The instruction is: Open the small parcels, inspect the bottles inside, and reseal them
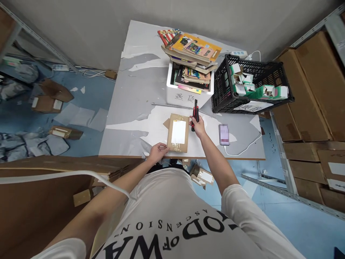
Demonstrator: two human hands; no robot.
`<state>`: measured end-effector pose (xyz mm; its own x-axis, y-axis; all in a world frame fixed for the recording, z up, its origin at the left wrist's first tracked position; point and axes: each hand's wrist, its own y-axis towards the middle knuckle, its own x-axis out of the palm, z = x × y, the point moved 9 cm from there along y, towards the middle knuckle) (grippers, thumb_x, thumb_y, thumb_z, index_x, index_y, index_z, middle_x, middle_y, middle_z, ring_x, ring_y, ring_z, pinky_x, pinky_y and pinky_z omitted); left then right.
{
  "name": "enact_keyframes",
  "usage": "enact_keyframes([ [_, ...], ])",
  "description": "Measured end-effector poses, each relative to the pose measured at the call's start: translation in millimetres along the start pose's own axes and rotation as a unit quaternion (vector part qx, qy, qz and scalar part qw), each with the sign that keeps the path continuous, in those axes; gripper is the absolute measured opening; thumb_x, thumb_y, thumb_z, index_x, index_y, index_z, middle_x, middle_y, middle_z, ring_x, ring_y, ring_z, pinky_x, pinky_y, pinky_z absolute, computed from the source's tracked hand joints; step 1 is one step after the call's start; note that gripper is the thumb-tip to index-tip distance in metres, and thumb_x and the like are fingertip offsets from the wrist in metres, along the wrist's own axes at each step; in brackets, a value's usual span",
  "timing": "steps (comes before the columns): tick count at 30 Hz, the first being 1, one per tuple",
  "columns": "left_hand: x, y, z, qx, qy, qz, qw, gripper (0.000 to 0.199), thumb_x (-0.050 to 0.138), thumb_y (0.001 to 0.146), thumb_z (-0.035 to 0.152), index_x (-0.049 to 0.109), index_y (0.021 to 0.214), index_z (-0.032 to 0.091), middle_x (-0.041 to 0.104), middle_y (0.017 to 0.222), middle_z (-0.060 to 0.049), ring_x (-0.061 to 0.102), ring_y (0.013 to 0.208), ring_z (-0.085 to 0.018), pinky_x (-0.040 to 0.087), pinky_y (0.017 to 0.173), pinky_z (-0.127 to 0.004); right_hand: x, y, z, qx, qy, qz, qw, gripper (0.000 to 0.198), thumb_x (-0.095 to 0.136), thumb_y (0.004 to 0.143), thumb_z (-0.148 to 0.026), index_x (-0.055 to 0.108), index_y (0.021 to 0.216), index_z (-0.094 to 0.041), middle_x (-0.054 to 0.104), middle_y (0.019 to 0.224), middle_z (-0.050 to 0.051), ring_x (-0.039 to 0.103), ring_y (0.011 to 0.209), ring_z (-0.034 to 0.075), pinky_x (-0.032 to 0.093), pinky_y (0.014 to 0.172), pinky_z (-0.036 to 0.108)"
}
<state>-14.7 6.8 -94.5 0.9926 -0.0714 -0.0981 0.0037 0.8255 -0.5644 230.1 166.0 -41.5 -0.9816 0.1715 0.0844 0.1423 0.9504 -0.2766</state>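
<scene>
A small taped cardboard box with a white label lies near the front edge of the table. My left hand touches its lower left corner, fingers curled against the cardboard. On the other side, my right hand is closed around a black and red utility knife, whose tip points away from me. Some of that hand's fingers reach close to the box's right edge; whether they touch it I cannot tell. A scrap of brown cardboard sticks out at the box's left side.
Behind the box stand a white bin piled with books and a black crate holding small green-and-white boxes. A phone on a white cable lies to the right. Large cartons fill the right-hand shelf. Packages litter the floor at left.
</scene>
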Motion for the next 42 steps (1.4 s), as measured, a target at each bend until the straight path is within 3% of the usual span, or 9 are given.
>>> enact_keyframes([
  [4, -10, 11, 20, 0.03, 0.146, -0.002, 0.989, 0.051, 0.08, 0.054, 0.051, 0.064, 0.091, 0.02, 0.072, 0.098, -0.01, 0.069, 0.076, -0.024, 0.053, 0.077, -0.039, -29, -50, -2, -0.028, -0.02, 0.048, 0.998, 0.033, 0.064, 0.077, -0.046, 0.053, 0.097, -0.023, 0.065, 0.099, 0.0, 0.055, 0.061, 0.007, 0.05, 0.055, 0.022],
  [10, -18, 59, 78, 0.055, 0.202, 0.005, 0.978, 0.072, 0.075, 0.067, 0.049, 0.054, 0.127, 0.017, 0.054, 0.135, -0.018, 0.062, 0.109, -0.032, 0.048, 0.092, -0.043, -46, -157, 59, 0.083, 0.04, 0.059, 0.994, 0.036, 0.062, 0.08, -0.053, 0.058, 0.095, -0.021, 0.057, 0.06, -0.005, 0.054, 0.051, 0.009, 0.045, 0.049, 0.022],
  [14, -3, 109, 129, 0.167, 0.144, -0.014, 0.975, 0.072, 0.068, 0.077, 0.042, 0.042, 0.141, 0.02, 0.036, 0.151, -0.014, 0.047, 0.128, -0.033, 0.04, 0.104, -0.045, -34, -203, 96, 0.143, 0.161, 0.11, 0.97, 0.048, 0.065, 0.076, -0.055, 0.054, 0.115, -0.027, 0.069, 0.102, 0.004, 0.067, 0.075, 0.016, 0.054, 0.056, 0.028],
  [17, 15, 139, 139, 0.177, 0.114, -0.065, 0.975, 0.061, 0.067, 0.077, 0.036, 0.051, 0.134, 0.019, 0.05, 0.139, -0.013, 0.047, 0.129, -0.03, 0.036, 0.108, -0.046, -18, -215, 106, 0.158, 0.23, 0.121, 0.953, 0.051, 0.066, 0.077, -0.054, 0.051, 0.121, -0.033, 0.055, 0.135, 0.004, 0.065, 0.105, 0.022, 0.058, 0.069, 0.035],
  [20, 24, 153, 133, 0.161, 0.11, -0.081, 0.977, 0.049, 0.066, 0.076, 0.032, 0.06, 0.122, 0.015, 0.062, 0.121, -0.013, 0.057, 0.115, -0.027, 0.042, 0.103, -0.046, -10, -215, 109, 0.168, 0.264, 0.123, 0.942, 0.049, 0.067, 0.076, -0.053, 0.052, 0.119, -0.034, 0.054, 0.138, 0.003, 0.06, 0.117, 0.024, 0.058, 0.079, 0.04],
  [25, 11, 145, 129, 0.165, 0.108, -0.03, 0.98, 0.041, 0.064, 0.075, 0.03, 0.063, 0.114, 0.015, 0.066, 0.111, -0.011, 0.061, 0.102, -0.024, 0.048, 0.095, -0.043, -27, -201, 102, 0.147, 0.243, 0.144, 0.948, 0.046, 0.069, 0.074, -0.053, 0.056, 0.111, -0.028, 0.064, 0.123, 0.005, 0.065, 0.108, 0.021, 0.055, 0.089, 0.041],
  [32, -41, 65, 87, 0.148, 0.097, 0.091, 0.98, 0.05, 0.066, 0.074, 0.049, 0.063, 0.113, 0.017, 0.067, 0.11, -0.01, 0.062, 0.097, -0.025, 0.053, 0.086, -0.04, -74, -128, 47, 0.099, 0.15, 0.073, 0.981, 0.043, 0.07, 0.074, -0.05, 0.056, 0.106, -0.025, 0.067, 0.114, 0.005, 0.068, 0.098, 0.019, 0.056, 0.086, 0.039],
  [38, -61, 9, 24, 0.09, 0.084, 0.147, 0.982, 0.055, 0.06, 0.077, 0.056, 0.06, 0.117, 0.017, 0.066, 0.106, -0.011, 0.064, 0.089, -0.023, 0.056, 0.079, -0.039, -44, -65, 30, 0.105, 0.092, -0.051, 0.989, 0.037, 0.072, 0.073, -0.044, 0.059, 0.1, -0.024, 0.069, 0.101, 0.002, 0.068, 0.082, 0.015, 0.058, 0.074, 0.032],
  [42, -66, -1, 19, 0.081, 0.138, 0.155, 0.975, 0.053, 0.056, 0.081, 0.053, 0.056, 0.121, 0.018, 0.064, 0.106, -0.011, 0.063, 0.089, -0.024, 0.055, 0.08, -0.041, -26, -57, 42, 0.103, 0.083, -0.072, 0.989, 0.036, 0.071, 0.074, -0.045, 0.059, 0.101, -0.024, 0.068, 0.103, 0.002, 0.068, 0.084, 0.014, 0.057, 0.075, 0.03],
])
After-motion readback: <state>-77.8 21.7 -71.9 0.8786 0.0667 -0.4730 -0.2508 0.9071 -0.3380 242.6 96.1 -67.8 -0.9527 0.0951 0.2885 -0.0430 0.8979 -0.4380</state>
